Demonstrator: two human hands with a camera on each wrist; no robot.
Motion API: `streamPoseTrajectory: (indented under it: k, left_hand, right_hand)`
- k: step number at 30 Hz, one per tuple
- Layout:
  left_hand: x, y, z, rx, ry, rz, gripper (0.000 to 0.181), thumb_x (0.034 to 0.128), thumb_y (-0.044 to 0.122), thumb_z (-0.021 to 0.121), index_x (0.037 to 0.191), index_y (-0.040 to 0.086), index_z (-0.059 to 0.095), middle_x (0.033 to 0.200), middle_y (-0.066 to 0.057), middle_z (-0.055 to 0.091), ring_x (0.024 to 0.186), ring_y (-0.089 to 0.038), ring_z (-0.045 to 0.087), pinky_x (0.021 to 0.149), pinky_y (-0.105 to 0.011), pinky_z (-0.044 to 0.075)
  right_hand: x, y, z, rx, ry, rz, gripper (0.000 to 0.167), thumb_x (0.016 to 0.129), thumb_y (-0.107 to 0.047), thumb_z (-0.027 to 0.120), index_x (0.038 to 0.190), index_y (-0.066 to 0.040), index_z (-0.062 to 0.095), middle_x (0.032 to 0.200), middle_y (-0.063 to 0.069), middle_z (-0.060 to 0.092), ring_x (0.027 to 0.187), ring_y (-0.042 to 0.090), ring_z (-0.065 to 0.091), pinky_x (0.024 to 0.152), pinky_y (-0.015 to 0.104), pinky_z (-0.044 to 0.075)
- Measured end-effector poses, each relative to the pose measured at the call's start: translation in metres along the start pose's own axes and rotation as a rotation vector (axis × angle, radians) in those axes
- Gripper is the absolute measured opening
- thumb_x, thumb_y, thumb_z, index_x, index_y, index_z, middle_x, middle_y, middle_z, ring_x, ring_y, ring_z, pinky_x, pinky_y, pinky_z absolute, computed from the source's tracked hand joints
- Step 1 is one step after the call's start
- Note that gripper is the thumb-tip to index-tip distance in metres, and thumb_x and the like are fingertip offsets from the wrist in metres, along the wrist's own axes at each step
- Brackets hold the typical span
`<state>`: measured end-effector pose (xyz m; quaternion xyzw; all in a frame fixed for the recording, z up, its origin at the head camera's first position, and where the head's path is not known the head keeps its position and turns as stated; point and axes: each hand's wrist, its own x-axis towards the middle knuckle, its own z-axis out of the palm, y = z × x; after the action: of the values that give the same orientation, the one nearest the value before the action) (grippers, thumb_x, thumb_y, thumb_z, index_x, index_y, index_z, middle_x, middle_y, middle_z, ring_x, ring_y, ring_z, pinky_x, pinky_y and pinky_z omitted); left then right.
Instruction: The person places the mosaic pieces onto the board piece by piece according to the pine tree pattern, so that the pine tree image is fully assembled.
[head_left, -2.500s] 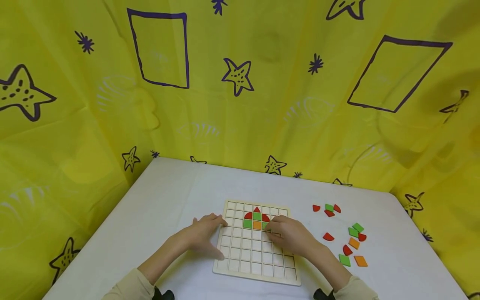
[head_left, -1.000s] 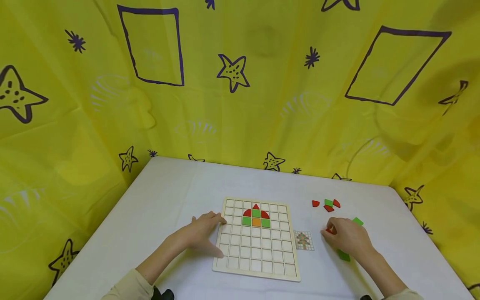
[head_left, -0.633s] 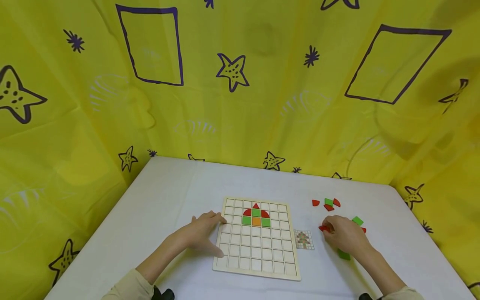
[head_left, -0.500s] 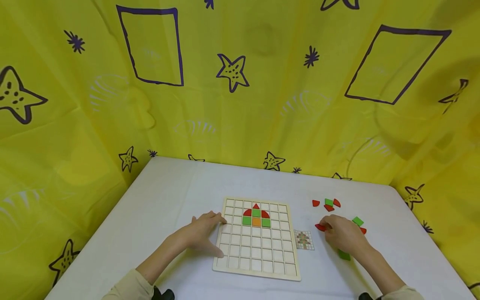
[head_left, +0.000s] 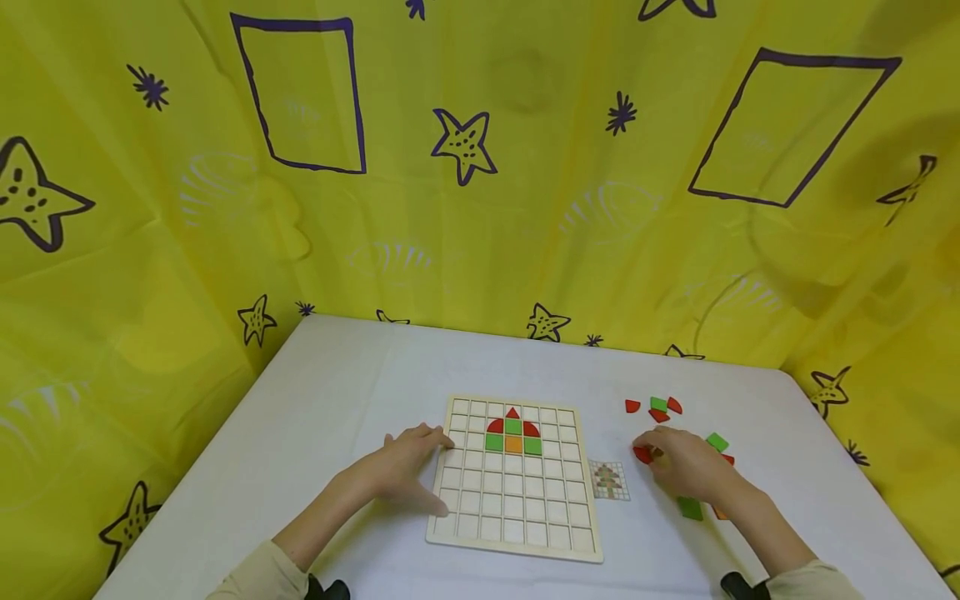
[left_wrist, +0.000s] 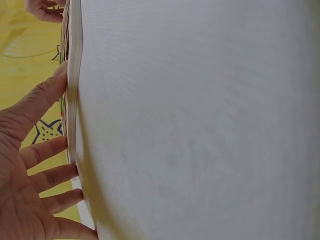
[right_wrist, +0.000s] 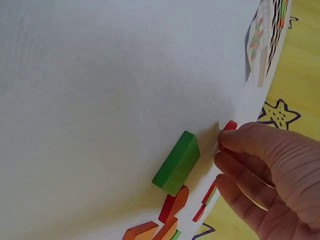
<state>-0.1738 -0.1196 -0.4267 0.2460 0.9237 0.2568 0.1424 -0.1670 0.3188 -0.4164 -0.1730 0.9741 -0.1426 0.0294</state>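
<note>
My right hand pinches a red quarter-circle tile between thumb and fingers, just above the table right of the board. In the right wrist view the red tile shows partly behind the thumb. The left hand touches the left edge of a pale wooden grid board, fingers spread. In the left wrist view its straight fingers lie along the board's edge. Near the board's far side sit a red triangle, two red quarter-circles, several green squares and an orange square.
A small pattern card lies against the board's right side, partly tucked at its edge. Loose tiles lie farther right: a green square, another green square, and a far group with a red piece. The right hand hides some.
My right hand has left the green tile on the board, moved right and picked up a red quarter-circle, which has turned in its fingers. The card came into view. The left hand stays put.
</note>
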Motion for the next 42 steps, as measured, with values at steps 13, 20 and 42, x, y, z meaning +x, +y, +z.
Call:
streamPoseTrajectory:
  k: [13,20,42]
  left_hand:
    - [0.000,0.001,-0.001,0.007,-0.004,0.004,0.081,0.0686,0.039,0.095,0.135,0.012,0.058,0.150,-0.023,0.050,0.141,-0.043,0.043,0.103,-0.084,0.024]
    - [-0.001,-0.001,0.000,-0.003,0.000,-0.004,0.081,0.0684,0.039,0.095,0.136,0.013,0.057,0.153,-0.023,0.047,0.146,-0.043,0.036,0.105,-0.083,0.022]
    - [0.000,0.001,-0.001,-0.011,0.000,-0.016,0.081,0.0680,0.039,0.095,0.135,0.014,0.058,0.152,-0.022,0.047,0.146,-0.043,0.036,0.107,-0.082,0.021]
  right_hand:
    - [-0.007,0.005,-0.001,-0.018,0.055,-0.005,0.029,0.091,-0.014,0.077,0.118,-0.005,0.072,0.099,0.003,0.071,0.089,0.026,0.068,0.075,0.042,0.058]
    - [-0.003,0.005,0.001,-0.022,0.016,-0.082,0.031,0.086,-0.006,0.080,0.117,-0.006,0.073,0.105,0.001,0.072,0.095,0.024,0.067,0.082,0.044,0.058]
    - [0.005,-0.006,0.010,-0.064,0.059,-0.136,0.016,0.085,-0.004,0.079,0.096,-0.014,0.080,0.099,-0.006,0.072,0.094,0.022,0.068,0.082,0.043,0.059]
